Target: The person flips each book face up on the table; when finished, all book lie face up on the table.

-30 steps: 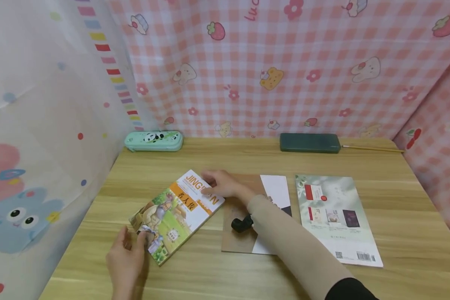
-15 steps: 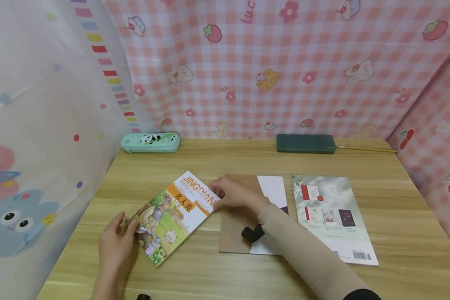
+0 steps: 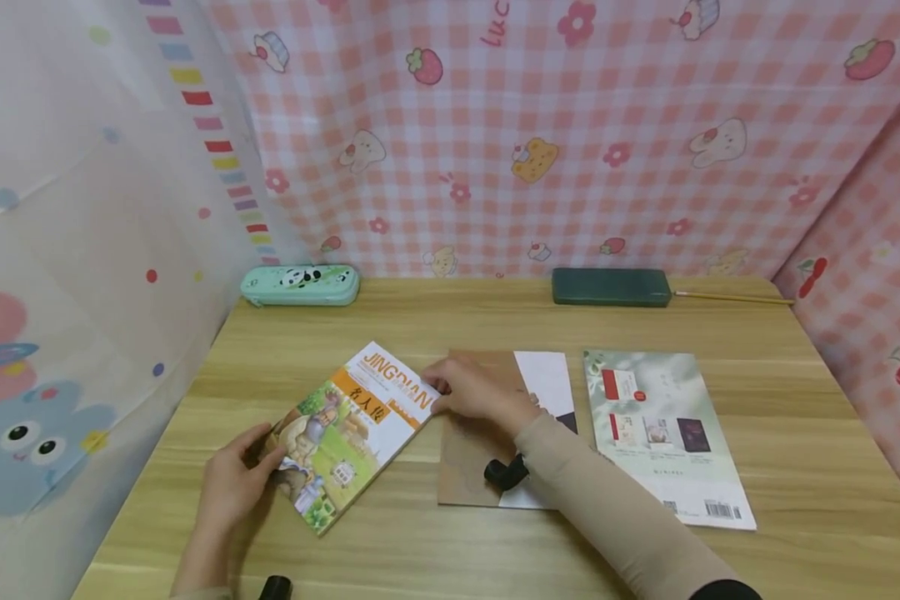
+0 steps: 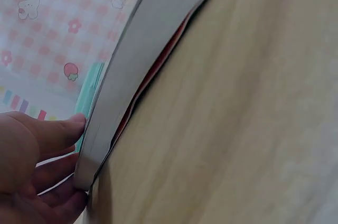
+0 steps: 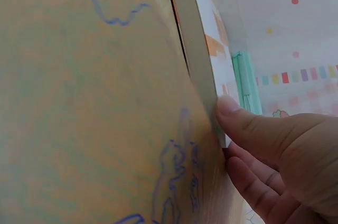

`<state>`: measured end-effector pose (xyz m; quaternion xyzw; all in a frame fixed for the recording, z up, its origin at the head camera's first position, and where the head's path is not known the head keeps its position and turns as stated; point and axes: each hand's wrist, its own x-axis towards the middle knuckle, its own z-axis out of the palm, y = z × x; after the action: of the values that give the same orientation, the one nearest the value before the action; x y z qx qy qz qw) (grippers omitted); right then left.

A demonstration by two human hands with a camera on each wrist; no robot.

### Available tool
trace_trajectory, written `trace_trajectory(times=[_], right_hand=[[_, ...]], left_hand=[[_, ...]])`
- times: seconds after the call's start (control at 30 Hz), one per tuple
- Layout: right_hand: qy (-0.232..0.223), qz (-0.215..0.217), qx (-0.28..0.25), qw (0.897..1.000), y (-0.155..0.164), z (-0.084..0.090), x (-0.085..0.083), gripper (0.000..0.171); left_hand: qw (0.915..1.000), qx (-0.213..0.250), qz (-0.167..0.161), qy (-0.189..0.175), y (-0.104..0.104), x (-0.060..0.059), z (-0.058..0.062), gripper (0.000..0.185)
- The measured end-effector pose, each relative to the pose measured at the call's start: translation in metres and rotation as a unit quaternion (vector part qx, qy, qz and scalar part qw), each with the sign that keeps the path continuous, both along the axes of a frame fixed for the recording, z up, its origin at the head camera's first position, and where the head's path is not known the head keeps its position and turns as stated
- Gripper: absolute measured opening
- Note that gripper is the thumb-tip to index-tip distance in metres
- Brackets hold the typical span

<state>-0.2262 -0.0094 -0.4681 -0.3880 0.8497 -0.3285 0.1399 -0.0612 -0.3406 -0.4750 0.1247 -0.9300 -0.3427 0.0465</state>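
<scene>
A thin book with an illustrated cover and an orange title band point(image 3: 345, 429) lies slantwise on the wooden table point(image 3: 435, 550). My left hand point(image 3: 258, 454) pinches its near left corner. In the left wrist view the left hand point(image 4: 79, 155) has its thumb on top and its fingers beneath the book's page edge point(image 4: 142, 71), which is raised a little off the wood. My right hand point(image 3: 438, 392) grips the far right corner. In the right wrist view the right hand point(image 5: 227, 139) has its thumb pressed on the book's edge point(image 5: 198, 71), above a brown notebook point(image 5: 95, 102).
The brown notebook point(image 3: 468, 471) with a white sheet point(image 3: 547, 383) lies right of the book, then a green and white magazine point(image 3: 663, 433). By the back curtain lie a mint panda pencil case point(image 3: 300, 285), a dark green case point(image 3: 611, 287) and a pencil point(image 3: 735, 297).
My right hand has slid off the cover to the book's far right corner. My left hand has shifted left and taken the near left corner by its edge.
</scene>
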Motion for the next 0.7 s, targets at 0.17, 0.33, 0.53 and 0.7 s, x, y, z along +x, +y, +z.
trace_trajectory(times=[0.17, 0.33, 0.53, 0.7], right_hand=[[0.018, -0.02, 0.026, 0.999, 0.0, 0.001, -0.006, 0.01], [0.007, -0.047, 0.002, 0.999, 0.001, -0.002, -0.017, 0.003], [0.002, -0.091, -0.032, 0.995, 0.0, -0.013, -0.029, 0.018], [0.03, -0.114, -0.054, 0.992, -0.001, -0.021, -0.038, 0.02]], left_hand=[[1.0, -0.004, -0.001, 0.001, 0.004, 0.005, 0.0, 0.053], [0.9996, 0.002, 0.004, 0.028, 0.015, 0.011, -0.001, 0.051], [0.9971, 0.058, 0.02, 0.045, 0.026, 0.019, -0.007, 0.05], [0.9886, 0.145, 0.026, 0.033, 0.034, 0.026, -0.011, 0.055]])
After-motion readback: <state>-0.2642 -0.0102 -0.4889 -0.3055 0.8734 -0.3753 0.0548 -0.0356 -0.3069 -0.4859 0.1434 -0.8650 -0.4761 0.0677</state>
